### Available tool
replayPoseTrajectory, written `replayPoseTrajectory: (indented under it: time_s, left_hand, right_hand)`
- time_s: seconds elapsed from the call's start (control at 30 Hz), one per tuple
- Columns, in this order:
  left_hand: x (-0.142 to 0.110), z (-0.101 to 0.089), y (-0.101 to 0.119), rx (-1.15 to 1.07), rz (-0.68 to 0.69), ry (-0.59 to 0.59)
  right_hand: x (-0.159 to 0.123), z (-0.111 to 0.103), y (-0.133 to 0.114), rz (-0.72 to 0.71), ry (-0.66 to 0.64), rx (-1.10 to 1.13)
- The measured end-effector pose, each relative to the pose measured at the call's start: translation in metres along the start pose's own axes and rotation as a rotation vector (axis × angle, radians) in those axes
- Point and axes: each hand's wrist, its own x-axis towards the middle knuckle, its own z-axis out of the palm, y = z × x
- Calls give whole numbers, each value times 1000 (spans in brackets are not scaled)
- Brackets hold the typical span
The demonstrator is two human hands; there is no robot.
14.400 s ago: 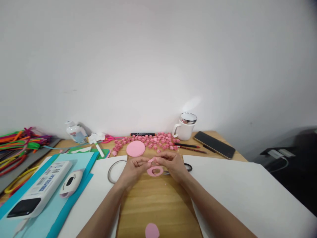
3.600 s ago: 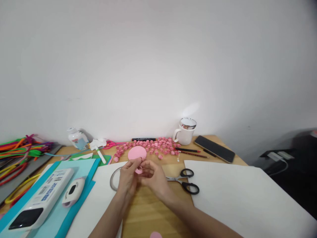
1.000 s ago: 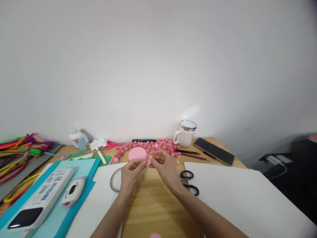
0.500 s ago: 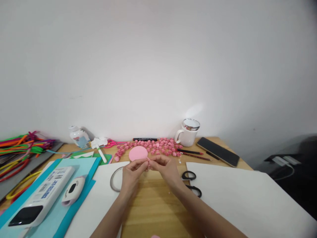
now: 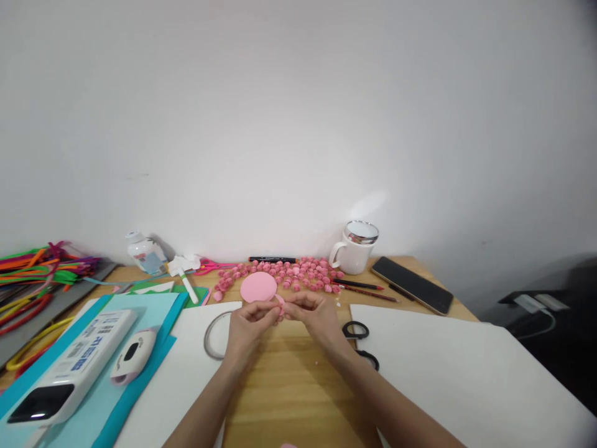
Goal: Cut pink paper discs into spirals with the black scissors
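My left hand (image 5: pixel 252 322) and my right hand (image 5: pixel 313 314) meet over the wooden table, fingertips pinched together. Between them is a small pink paper strip (image 5: pixel 280 300), its loose end sticking up; the fingers cover the rest. Just behind the hands lies a flat pink disc (image 5: pixel 258 287). Many small pink rolled paper pieces (image 5: pixel 298 274) are heaped behind and to the right of it. Near my left wrist rests a thin grey ring (image 5: pixel 208 336), and by my right wrist are black scissor handles (image 5: pixel 357 330).
A white mug (image 5: pixel 357 249), a phone (image 5: pixel 413 285) and pencils (image 5: pixel 368 292) stand or lie at the back right. On the left are a white bottle (image 5: pixel 145 254), a glue gun-like white device (image 5: pixel 77 361), blue sheets (image 5: pixel 161 330) and colourful pipe cleaners (image 5: pixel 41 274). White paper (image 5: pixel 448 367) covers the right.
Both hands stay together with small finger movements. More of the pink strip's loose end shows above the fingertips. The view has shifted slightly.
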Motion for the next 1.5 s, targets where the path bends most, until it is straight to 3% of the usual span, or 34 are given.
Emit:
replayPoseTrajectory:
  time_s: [0.17, 0.37, 0.47, 0.67, 0.83, 0.93, 1.0, 1.03, 1.13, 1.3, 1.5]
  left_hand:
    - [0, 1, 2, -17, 6, 8]
    - [-2, 2, 7, -16, 1, 24]
    - [-1, 1, 6, -21, -2, 9]
    - [0, -1, 0, -98, -31, -69]
    - [-1, -2, 4, -31, -1, -75]
    - [-1, -3, 6, -23, -40, 41]
    - [0, -4, 4, -113, -65, 105]
    - [1, -4, 3, -180, -74, 119]
    - [2, -4, -1, -366, -96, 88]
    - [1, -3, 2, -466, -134, 59]
    - [2, -2, 3, -369, -79, 163]
  right_hand:
    - [3, -3, -2, -20, -6, -40]
    - [7, -6, -9, -196, -52, -362]
    - [10, -5, -16, -269, -128, -446]
    - [16, 3, -34, -287, -398, -611]
    - [25, 9, -44, -295, -502, -615]
    - [24, 10, -39, -340, -282, -537]
    - [17, 11, -30, -346, -64, -473]
    - [13, 12, -24, -309, -19, -442]
    - [-1, 18, -2, -110, -56, -272]
    - [-8, 32, 16, 120, 42, 66]
    - [-8, 33, 11, 161, 104, 116]
